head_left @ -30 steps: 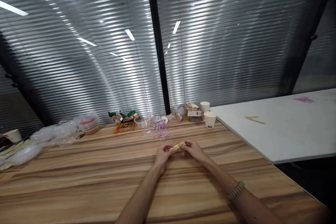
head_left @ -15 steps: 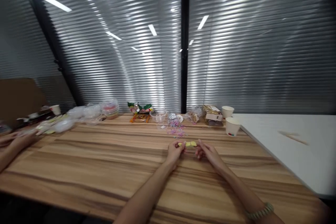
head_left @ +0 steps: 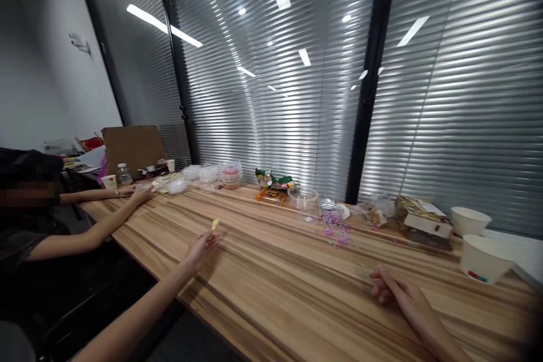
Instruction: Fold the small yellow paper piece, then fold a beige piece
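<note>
My left hand (head_left: 202, 250) is over the table, thumb and fingers closed on a small folded yellow piece (head_left: 215, 224) that sticks up from the fingertips. What the piece is made of is too small to tell. On the right, my right hand (head_left: 394, 289) is low over the wood with its fingers curled. A thin pale sliver (head_left: 363, 267) extends from its fingertips, too fine to name. Between the hands, farther back, lies a scatter of small pink and purple bits (head_left: 337, 235) beside a clear tub (head_left: 330, 210).
Snack packets (head_left: 274, 185), a clear plastic bowl (head_left: 302, 197) and stacked lidded tubs (head_left: 231, 174) line the back edge. A gold-wrapped box (head_left: 424, 220) and paper cups (head_left: 486, 257) stand at right. At left, another person's arms (head_left: 99, 229) reach over the table.
My hands were close together at the yellow piece. They are now far apart, the left one carrying the piece leftward. The view has turned left, showing more of the other person.
</note>
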`<state>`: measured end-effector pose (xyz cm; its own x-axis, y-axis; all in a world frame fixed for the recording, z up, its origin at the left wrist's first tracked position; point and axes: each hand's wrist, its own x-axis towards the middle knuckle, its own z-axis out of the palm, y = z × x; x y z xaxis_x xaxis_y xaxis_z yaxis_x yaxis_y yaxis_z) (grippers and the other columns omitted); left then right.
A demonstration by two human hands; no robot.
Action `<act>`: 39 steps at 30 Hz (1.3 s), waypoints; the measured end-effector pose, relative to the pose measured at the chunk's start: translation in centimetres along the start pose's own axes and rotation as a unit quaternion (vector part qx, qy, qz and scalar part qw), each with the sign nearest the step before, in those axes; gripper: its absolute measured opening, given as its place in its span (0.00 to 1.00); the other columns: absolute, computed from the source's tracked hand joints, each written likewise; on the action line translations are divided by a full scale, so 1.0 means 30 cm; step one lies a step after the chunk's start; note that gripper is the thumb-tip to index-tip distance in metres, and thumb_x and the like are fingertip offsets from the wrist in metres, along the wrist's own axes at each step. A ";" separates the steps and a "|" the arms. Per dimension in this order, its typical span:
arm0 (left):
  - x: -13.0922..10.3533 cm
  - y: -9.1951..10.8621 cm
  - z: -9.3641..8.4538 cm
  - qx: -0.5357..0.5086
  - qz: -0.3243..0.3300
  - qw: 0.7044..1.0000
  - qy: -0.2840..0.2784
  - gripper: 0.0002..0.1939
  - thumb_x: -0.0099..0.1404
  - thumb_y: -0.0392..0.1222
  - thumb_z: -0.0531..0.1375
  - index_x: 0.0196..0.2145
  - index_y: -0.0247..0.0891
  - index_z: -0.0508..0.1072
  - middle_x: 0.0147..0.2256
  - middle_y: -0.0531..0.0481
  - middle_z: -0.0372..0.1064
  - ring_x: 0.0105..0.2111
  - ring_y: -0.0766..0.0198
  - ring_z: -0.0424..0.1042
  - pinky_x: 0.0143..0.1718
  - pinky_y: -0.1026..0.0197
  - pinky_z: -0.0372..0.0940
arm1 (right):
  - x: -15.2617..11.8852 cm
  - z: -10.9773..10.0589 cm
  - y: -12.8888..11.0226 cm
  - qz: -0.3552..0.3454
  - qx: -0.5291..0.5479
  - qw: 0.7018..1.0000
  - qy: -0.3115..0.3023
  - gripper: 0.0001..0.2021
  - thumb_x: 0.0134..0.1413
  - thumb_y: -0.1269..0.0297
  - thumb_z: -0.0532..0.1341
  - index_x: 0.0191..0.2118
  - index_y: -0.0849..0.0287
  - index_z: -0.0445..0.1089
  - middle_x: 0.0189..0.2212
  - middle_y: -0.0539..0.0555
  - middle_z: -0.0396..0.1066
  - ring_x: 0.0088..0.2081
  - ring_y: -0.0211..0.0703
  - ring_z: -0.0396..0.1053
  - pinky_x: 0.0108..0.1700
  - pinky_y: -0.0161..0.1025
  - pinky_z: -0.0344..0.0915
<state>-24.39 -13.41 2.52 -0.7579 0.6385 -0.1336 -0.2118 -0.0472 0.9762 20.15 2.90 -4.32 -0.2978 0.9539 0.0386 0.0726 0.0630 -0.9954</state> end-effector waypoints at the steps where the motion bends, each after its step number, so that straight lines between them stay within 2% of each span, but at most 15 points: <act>1: 0.024 0.011 -0.052 0.025 0.010 0.999 0.028 0.08 0.61 0.32 0.52 0.27 0.32 0.67 0.25 0.47 0.70 0.25 0.68 0.71 0.33 0.66 0.67 | 0.003 -0.003 0.007 -0.010 -0.014 1.000 -0.003 0.28 0.38 0.38 0.57 0.28 0.64 0.71 0.18 0.54 0.68 0.19 0.39 0.64 0.25 0.37 0.62; 5: 0.118 0.051 -0.190 0.152 0.055 0.980 0.117 0.07 0.60 0.33 0.51 0.25 0.33 0.65 0.21 0.50 0.67 0.24 0.66 0.70 0.35 0.62 0.66 | 0.000 -0.008 0.018 -0.042 -0.059 0.997 -0.012 0.28 0.42 0.39 0.54 0.30 0.64 0.71 0.20 0.55 0.68 0.21 0.41 0.65 0.28 0.37 0.63; 9: 0.196 0.087 -0.252 0.293 0.109 0.935 0.165 0.05 0.53 0.39 0.57 0.27 0.34 0.67 0.19 0.50 0.65 0.31 0.53 0.70 0.40 0.52 0.63 | -0.015 0.002 0.003 -0.064 -0.073 0.995 -0.008 0.27 0.44 0.40 0.54 0.30 0.64 0.70 0.20 0.55 0.69 0.22 0.41 0.65 0.28 0.38 0.63; 13: 0.249 0.092 -0.249 0.384 0.137 0.885 0.227 0.09 0.52 0.41 0.54 0.29 0.32 0.67 0.28 0.39 0.68 0.43 0.41 0.65 0.44 0.45 0.58 | -0.023 0.016 -0.019 -0.078 -0.085 0.993 -0.009 0.26 0.45 0.41 0.53 0.30 0.63 0.69 0.20 0.54 0.68 0.21 0.41 0.65 0.27 0.38 0.62; 16: 0.264 0.068 -0.196 0.426 0.143 0.853 0.266 0.16 0.51 0.40 0.54 0.36 0.27 0.66 0.39 0.28 0.65 0.47 0.35 0.60 0.43 0.42 0.57 | -0.024 0.025 -0.028 -0.088 -0.088 0.992 -0.010 0.25 0.46 0.42 0.52 0.29 0.62 0.68 0.19 0.53 0.68 0.21 0.40 0.64 0.26 0.37 0.61; 18: 0.259 0.040 -0.136 0.476 0.183 0.805 0.304 0.21 0.51 0.40 0.54 0.41 0.23 0.64 0.45 0.23 0.60 0.49 0.33 0.56 0.43 0.40 0.56 | -0.022 0.033 -0.031 -0.091 -0.094 0.991 -0.015 0.24 0.48 0.44 0.51 0.28 0.62 0.68 0.19 0.53 0.67 0.21 0.39 0.64 0.26 0.36 0.61; 20: 0.239 0.001 -0.050 0.532 0.285 0.743 0.290 0.22 0.53 0.40 0.52 0.43 0.23 0.63 0.48 0.24 0.56 0.50 0.35 0.55 0.45 0.40 0.55 | -0.019 0.041 -0.033 -0.095 -0.109 0.989 -0.017 0.23 0.50 0.45 0.50 0.28 0.62 0.67 0.18 0.52 0.67 0.20 0.38 0.63 0.24 0.35 0.60; 22: 0.193 -0.048 0.065 0.547 0.422 0.700 0.183 0.21 0.56 0.41 0.50 0.45 0.25 0.63 0.49 0.29 0.57 0.50 0.41 0.56 0.48 0.43 0.54 | -0.015 0.049 -0.038 -0.102 -0.145 0.984 -0.019 0.22 0.52 0.48 0.49 0.28 0.62 0.67 0.19 0.52 0.67 0.20 0.37 0.63 0.24 0.34 0.59; 24: 0.116 -0.109 0.207 0.515 0.508 0.689 0.041 0.20 0.58 0.43 0.49 0.44 0.28 0.64 0.46 0.33 0.60 0.48 0.47 0.59 0.49 0.47 0.56 | -0.014 0.053 -0.046 -0.109 -0.178 0.978 -0.024 0.20 0.53 0.50 0.48 0.26 0.62 0.67 0.19 0.52 0.67 0.20 0.37 0.63 0.25 0.33 0.58; 26: 0.012 -0.175 0.364 0.480 0.536 0.684 -0.119 0.16 0.60 0.42 0.48 0.43 0.33 0.66 0.45 0.39 0.63 0.47 0.54 0.62 0.49 0.53 0.58 | -0.016 0.055 -0.054 -0.117 -0.197 0.973 -0.028 0.20 0.54 0.53 0.48 0.22 0.61 0.65 0.18 0.51 0.67 0.20 0.36 0.63 0.26 0.33 0.58; 27: -0.044 -0.206 0.444 0.477 0.536 0.665 -0.206 0.14 0.61 0.42 0.49 0.42 0.37 0.67 0.45 0.42 0.64 0.47 0.57 0.62 0.49 0.55 0.58 | -0.017 0.055 -0.057 -0.121 -0.201 0.972 -0.028 0.20 0.55 0.54 0.48 0.21 0.61 0.64 0.18 0.51 0.67 0.20 0.36 0.63 0.26 0.33 0.58; 30: -0.185 -0.277 0.665 0.462 0.511 0.646 -0.329 0.13 0.63 0.41 0.48 0.41 0.39 0.68 0.44 0.44 0.65 0.45 0.60 0.64 0.47 0.58 0.59 | -0.017 0.054 -0.057 -0.134 -0.204 0.970 -0.025 0.19 0.55 0.55 0.47 0.20 0.60 0.63 0.18 0.51 0.67 0.20 0.36 0.64 0.26 0.32 0.58; 34: -0.235 -0.316 0.874 0.456 0.491 0.661 -0.338 0.12 0.63 0.38 0.48 0.37 0.38 0.70 0.39 0.45 0.67 0.42 0.60 0.65 0.44 0.59 0.59 | -0.012 0.057 -0.049 -0.128 -0.192 0.973 -0.019 0.18 0.56 0.56 0.48 0.21 0.61 0.63 0.17 0.50 0.66 0.20 0.35 0.63 0.26 0.31 0.58; 36: -0.210 -0.328 0.932 0.453 0.483 0.680 -0.314 0.11 0.63 0.38 0.49 0.36 0.37 0.70 0.39 0.44 0.66 0.42 0.60 0.64 0.44 0.59 0.59 | -0.011 0.058 -0.052 -0.126 -0.186 0.974 -0.018 0.18 0.56 0.57 0.48 0.21 0.61 0.63 0.17 0.50 0.66 0.19 0.35 0.63 0.25 0.31 0.58; 39: -0.163 -0.348 0.965 0.439 0.472 0.703 -0.301 0.09 0.61 0.37 0.51 0.33 0.36 0.70 0.38 0.43 0.66 0.42 0.59 0.64 0.43 0.59 0.59 | -0.012 0.057 -0.064 -0.133 -0.193 0.972 -0.013 0.18 0.56 0.59 0.48 0.20 0.61 0.63 0.17 0.50 0.65 0.19 0.34 0.62 0.25 0.30 0.57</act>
<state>-0.61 6.21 -2.06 0.1490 0.8634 0.4820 0.8731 -0.3437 0.3458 18.47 1.94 -2.57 -0.3778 0.8818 0.2823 0.3398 0.4156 -0.8437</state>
